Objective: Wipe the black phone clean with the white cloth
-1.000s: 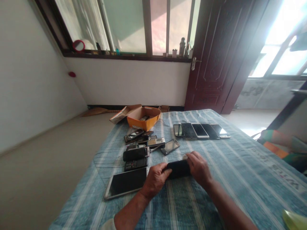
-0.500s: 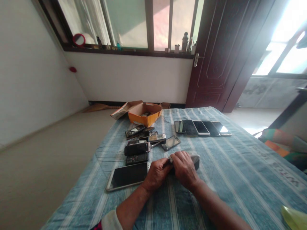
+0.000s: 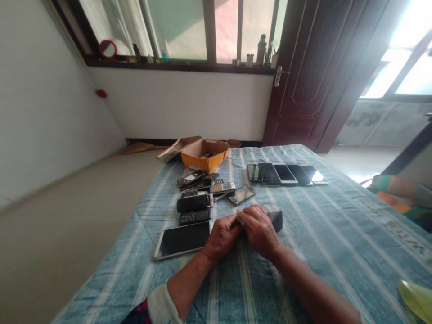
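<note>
Low over the table's middle, my left hand (image 3: 222, 236) is closed round the left end of a dark phone (image 3: 277, 220), mostly hidden by my hands. My right hand (image 3: 259, 227) lies over the phone with its fingers bent, pressing a small pale crumpled wipe (image 3: 240, 216) against it near the left fingertips. The phone's dark right end sticks out past my right knuckles. Beside my left wrist lies a white-edged tablet (image 3: 184, 239), screen up. A loose grey smartphone (image 3: 243, 194) rests just beyond my hands.
Several old keypad and slide phones (image 3: 195, 203) lie piled beyond the tablet. Behind them stands an open orange cardboard box (image 3: 205, 163). A row of smartphones (image 3: 285, 174) lies at the back right. Something yellow-green (image 3: 416, 294) sits at the right front on the striped tablecloth (image 3: 324, 252).
Both hands stay together on the phone, with the right fingers slightly shifted over it. The whole view has tilted a little, so the table sits higher.
</note>
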Action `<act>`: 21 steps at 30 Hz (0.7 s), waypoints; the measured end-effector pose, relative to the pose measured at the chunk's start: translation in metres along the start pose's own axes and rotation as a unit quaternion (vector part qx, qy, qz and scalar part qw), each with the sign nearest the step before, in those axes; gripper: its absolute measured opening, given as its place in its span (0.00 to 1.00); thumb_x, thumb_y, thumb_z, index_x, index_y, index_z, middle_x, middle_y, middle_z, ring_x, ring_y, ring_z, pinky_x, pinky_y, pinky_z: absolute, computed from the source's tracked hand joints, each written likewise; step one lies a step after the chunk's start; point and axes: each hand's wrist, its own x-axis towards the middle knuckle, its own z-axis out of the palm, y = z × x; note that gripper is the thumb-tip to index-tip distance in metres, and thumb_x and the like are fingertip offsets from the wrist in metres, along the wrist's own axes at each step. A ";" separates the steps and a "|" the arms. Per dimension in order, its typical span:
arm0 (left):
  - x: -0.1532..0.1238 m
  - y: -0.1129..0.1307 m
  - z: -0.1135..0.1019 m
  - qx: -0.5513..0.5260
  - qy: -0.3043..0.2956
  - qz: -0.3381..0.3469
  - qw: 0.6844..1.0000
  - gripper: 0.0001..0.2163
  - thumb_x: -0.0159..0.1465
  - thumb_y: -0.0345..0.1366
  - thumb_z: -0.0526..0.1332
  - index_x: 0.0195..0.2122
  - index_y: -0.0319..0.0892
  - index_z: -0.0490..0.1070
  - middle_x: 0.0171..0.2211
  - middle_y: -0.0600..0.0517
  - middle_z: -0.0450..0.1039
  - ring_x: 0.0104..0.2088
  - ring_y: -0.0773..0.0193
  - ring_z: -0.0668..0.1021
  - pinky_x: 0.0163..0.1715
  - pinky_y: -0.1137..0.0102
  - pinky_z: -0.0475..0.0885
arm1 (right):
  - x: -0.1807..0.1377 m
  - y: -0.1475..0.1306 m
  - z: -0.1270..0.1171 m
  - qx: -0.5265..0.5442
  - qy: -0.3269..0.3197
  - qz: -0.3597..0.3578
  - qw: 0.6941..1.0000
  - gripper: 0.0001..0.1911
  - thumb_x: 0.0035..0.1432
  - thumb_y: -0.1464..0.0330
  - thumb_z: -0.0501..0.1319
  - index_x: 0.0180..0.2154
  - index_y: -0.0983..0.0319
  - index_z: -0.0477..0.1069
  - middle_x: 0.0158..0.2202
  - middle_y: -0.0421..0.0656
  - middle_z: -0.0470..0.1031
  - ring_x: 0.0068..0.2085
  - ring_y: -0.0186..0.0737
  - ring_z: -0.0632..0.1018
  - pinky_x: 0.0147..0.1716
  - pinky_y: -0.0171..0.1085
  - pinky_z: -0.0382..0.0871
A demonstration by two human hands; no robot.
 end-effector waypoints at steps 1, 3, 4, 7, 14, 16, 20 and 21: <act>0.000 0.000 0.000 -0.003 -0.001 -0.002 1.000 0.09 0.59 0.40 0.57 0.27 0.40 0.68 0.24 0.57 0.66 0.27 0.66 0.68 0.29 0.73 0.64 | 0.000 0.001 -0.001 0.005 0.005 0.000 1.000 0.13 0.63 0.75 0.49 0.40 0.62 0.72 0.36 0.47 0.72 0.40 0.43 0.71 0.44 0.43 0.66; 0.000 0.000 0.000 -0.012 -0.007 -0.008 1.000 0.09 0.59 0.40 0.58 0.29 0.39 0.70 0.25 0.56 0.67 0.28 0.65 0.69 0.30 0.73 0.65 | -0.001 0.006 -0.003 0.007 0.011 0.006 1.000 0.13 0.63 0.75 0.50 0.40 0.62 0.73 0.36 0.47 0.73 0.39 0.42 0.72 0.42 0.42 0.67; 0.000 0.000 0.000 -0.015 -0.010 -0.012 1.000 0.09 0.59 0.40 0.59 0.30 0.39 0.71 0.25 0.56 0.68 0.28 0.64 0.70 0.30 0.73 0.65 | -0.002 0.009 -0.004 0.004 0.013 0.011 1.000 0.14 0.63 0.75 0.50 0.40 0.61 0.74 0.35 0.46 0.73 0.39 0.42 0.72 0.42 0.42 0.67; 0.001 0.001 -0.001 -0.015 -0.015 -0.029 0.999 0.09 0.59 0.39 0.58 0.32 0.39 0.73 0.25 0.55 0.69 0.29 0.64 0.71 0.30 0.72 0.66 | -0.004 0.018 -0.011 -0.004 0.021 0.031 0.999 0.15 0.61 0.76 0.50 0.39 0.61 0.75 0.34 0.46 0.74 0.38 0.41 0.73 0.43 0.43 0.67; 0.002 -0.002 0.000 -0.017 -0.002 -0.029 0.999 0.09 0.58 0.40 0.59 0.30 0.39 0.72 0.24 0.55 0.68 0.27 0.64 0.70 0.28 0.73 0.65 | -0.005 0.016 -0.012 -0.016 0.024 0.016 0.999 0.14 0.63 0.75 0.49 0.39 0.62 0.73 0.34 0.47 0.73 0.38 0.43 0.72 0.41 0.43 0.68; 0.002 -0.004 0.002 -0.023 0.001 -0.024 0.999 0.09 0.58 0.40 0.59 0.30 0.39 0.72 0.25 0.55 0.69 0.28 0.64 0.70 0.29 0.73 0.66 | -0.004 0.010 -0.006 -0.017 0.023 0.004 1.000 0.14 0.64 0.75 0.49 0.41 0.62 0.73 0.36 0.48 0.73 0.39 0.43 0.72 0.43 0.44 0.68; 0.001 -0.006 0.003 -0.032 0.002 -0.011 0.999 0.11 0.59 0.42 0.58 0.30 0.39 0.71 0.26 0.55 0.70 0.28 0.64 0.70 0.30 0.73 0.67 | -0.003 0.002 0.002 -0.007 0.008 -0.015 1.000 0.16 0.64 0.75 0.48 0.45 0.62 0.71 0.38 0.48 0.74 0.41 0.44 0.73 0.48 0.47 0.66; 0.001 -0.005 0.003 -0.031 0.001 -0.010 0.999 0.11 0.59 0.42 0.58 0.30 0.39 0.71 0.26 0.55 0.70 0.28 0.64 0.70 0.30 0.73 0.67 | -0.003 0.004 0.002 -0.003 0.001 -0.017 1.000 0.16 0.64 0.75 0.48 0.46 0.62 0.71 0.38 0.48 0.74 0.41 0.44 0.73 0.48 0.47 0.66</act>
